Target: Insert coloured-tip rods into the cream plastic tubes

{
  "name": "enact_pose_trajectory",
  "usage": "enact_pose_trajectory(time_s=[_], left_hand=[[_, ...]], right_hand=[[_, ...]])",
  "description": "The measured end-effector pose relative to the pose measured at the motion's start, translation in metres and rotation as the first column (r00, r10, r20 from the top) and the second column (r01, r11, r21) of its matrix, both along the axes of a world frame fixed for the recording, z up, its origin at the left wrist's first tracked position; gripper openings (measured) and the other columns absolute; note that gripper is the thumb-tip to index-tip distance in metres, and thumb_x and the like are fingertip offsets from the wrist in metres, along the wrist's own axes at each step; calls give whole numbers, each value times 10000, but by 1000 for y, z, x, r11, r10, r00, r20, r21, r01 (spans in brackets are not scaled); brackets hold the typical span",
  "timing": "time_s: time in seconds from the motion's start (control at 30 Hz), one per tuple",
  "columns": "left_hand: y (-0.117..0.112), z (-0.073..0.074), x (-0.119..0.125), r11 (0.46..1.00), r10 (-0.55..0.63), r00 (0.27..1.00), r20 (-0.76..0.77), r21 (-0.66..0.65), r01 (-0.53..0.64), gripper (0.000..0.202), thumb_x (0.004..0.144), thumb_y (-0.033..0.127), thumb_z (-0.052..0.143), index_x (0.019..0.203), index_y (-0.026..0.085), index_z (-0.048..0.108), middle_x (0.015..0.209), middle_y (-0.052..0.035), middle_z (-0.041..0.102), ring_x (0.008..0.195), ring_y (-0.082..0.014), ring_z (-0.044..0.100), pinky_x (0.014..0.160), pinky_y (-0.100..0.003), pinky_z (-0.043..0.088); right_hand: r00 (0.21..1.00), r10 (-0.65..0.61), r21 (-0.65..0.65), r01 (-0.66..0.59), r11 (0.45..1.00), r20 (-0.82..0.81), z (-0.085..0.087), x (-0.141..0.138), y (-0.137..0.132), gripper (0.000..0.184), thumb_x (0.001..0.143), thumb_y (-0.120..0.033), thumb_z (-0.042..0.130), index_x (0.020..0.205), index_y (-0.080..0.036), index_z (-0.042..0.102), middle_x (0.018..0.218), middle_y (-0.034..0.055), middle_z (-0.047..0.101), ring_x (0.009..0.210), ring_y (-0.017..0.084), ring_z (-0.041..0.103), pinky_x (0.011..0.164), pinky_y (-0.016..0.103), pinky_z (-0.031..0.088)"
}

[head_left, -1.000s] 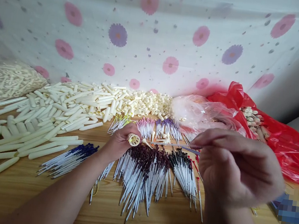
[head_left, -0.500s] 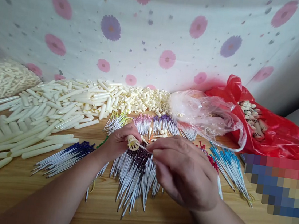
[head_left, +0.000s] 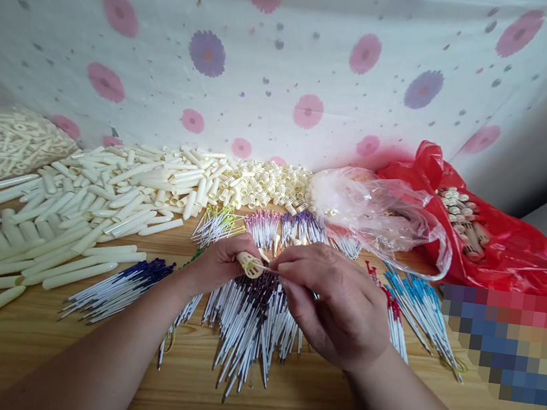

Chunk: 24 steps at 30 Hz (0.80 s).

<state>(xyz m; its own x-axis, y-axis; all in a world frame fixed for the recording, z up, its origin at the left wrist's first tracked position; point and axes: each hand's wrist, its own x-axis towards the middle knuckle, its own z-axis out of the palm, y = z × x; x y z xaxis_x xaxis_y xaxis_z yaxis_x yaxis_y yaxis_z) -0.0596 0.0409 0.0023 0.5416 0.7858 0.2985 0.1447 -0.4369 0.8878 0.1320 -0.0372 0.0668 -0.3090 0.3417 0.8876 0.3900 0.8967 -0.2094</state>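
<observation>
My left hand (head_left: pixel 215 264) is closed around a cream slotted plastic pen part (head_left: pixel 249 266), its open cage-like end turned to the right. Between the thumb and fingertips of my right hand (head_left: pixel 336 301) is a thin white pen refill (head_left: pixel 268 269). One end of that refill is at the mouth of the slotted part; how deep it reaches is hidden. Beneath both hands lies a fanned pile of white refills with dark purple ends (head_left: pixel 252 323). A few small cream cone-shaped pieces (head_left: pixel 276 242) stand or lie just behind my fingers.
Blue-ended refills (head_left: pixel 124 286) lie left, light-blue-ended ones (head_left: pixel 422 319) right, with yellow, pink and violet bundles behind. Cream pen tubes (head_left: pixel 118 198) and slotted parts (head_left: pixel 266 184) are heaped at the back. A clear bag (head_left: pixel 374 205) and a red bag (head_left: pixel 521 238) stand back right.
The slotted part in my left hand has shifted slightly to the right. My right hand has moved a little left and up, bringing the hands closer together.
</observation>
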Motion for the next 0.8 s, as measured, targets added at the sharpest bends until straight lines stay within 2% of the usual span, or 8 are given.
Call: enact_pose_trajectory(time_s=[0.17,0.3,0.4,0.47,0.6,0.8], left_hand=[[-1,3,1,999,-33,999,-13,-7,33,250,797,352,638,602,197,630,659,0,475,628,-145,443,610,-259,360],[3,0,-3,999,-5,999,-33,40,6,272,810,445,610,719,190,632,717,-5,503,697,-162,482,665,-274,376],[5,-1,-8,994,10,999,-48,106,-5,455,784,617,540,918,190,620,840,-28,541,810,-199,517,747,-310,403],[5,0,-10,987,33,998,-52,156,-25,527,812,658,446,994,189,601,907,-43,539,877,-213,523,793,-323,406],[5,2,-11,960,109,990,-86,268,-83,483,876,601,380,958,176,595,884,-39,505,869,-196,515,783,-301,397],[6,-1,-10,915,219,969,-113,369,-164,468,880,580,394,884,157,593,844,-34,489,822,-185,502,740,-289,386]], right_hand=[[997,-41,106,34,994,65,-4,-2,0,213,817,-41,550,1005,-139,574,882,94,692,847,158,657,745,293,574],[999,-32,-40,32,999,14,-9,-6,7,150,837,-62,560,962,-137,595,873,81,683,814,141,644,731,272,559],[996,-92,-142,91,986,1,-14,-7,17,99,850,-92,566,899,-145,635,843,71,653,786,137,621,692,261,535],[991,-137,-170,134,976,-6,-17,-8,24,72,848,-121,583,842,-152,648,811,65,626,755,139,602,654,261,514],[991,-132,-217,124,968,-23,-23,-5,33,61,836,-157,607,777,-170,614,762,39,584,729,139,572,639,270,490],[993,-120,-221,122,968,24,-29,-4,37,65,847,-126,571,816,-167,612,815,48,585,766,142,557,676,281,476]])
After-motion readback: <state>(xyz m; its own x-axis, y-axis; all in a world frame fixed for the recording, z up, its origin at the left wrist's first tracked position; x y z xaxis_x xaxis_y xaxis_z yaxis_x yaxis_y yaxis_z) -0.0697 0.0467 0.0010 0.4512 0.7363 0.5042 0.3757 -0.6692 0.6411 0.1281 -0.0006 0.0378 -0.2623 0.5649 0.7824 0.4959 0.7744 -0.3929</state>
